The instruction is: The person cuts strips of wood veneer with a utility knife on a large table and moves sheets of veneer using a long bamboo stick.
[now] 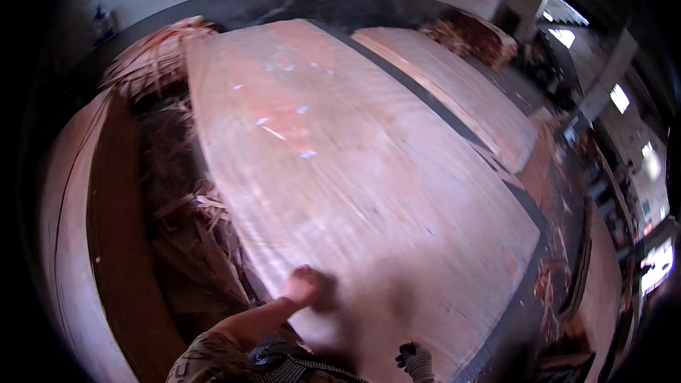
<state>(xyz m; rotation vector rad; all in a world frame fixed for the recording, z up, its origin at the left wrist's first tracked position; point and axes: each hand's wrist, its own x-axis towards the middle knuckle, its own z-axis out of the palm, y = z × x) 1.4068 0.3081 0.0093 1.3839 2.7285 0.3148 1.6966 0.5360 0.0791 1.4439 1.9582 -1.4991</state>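
Note:
A large sheet of pale pinkish wood veneer (369, 191) lies flat in front of me, with small white scraps scattered over its far left part. Over its near left edge is my left hand (303, 285), bare and slightly blurred. Its fingers are curled closed; whatever they may hold is hidden. My right hand (415, 360) wears a knitted glove with dark fingers and is at the sheet's near side, low in the view. Those fingers look bent inward, and anything between them is too small to make out.
A second veneer stack (454, 85) lies beyond a dark gap on the right. Bundled veneer strips (156, 57) stand at the far left, and torn scraps (206, 241) litter the floor beside the sheet. Another tall stack (78, 241) rises at the left.

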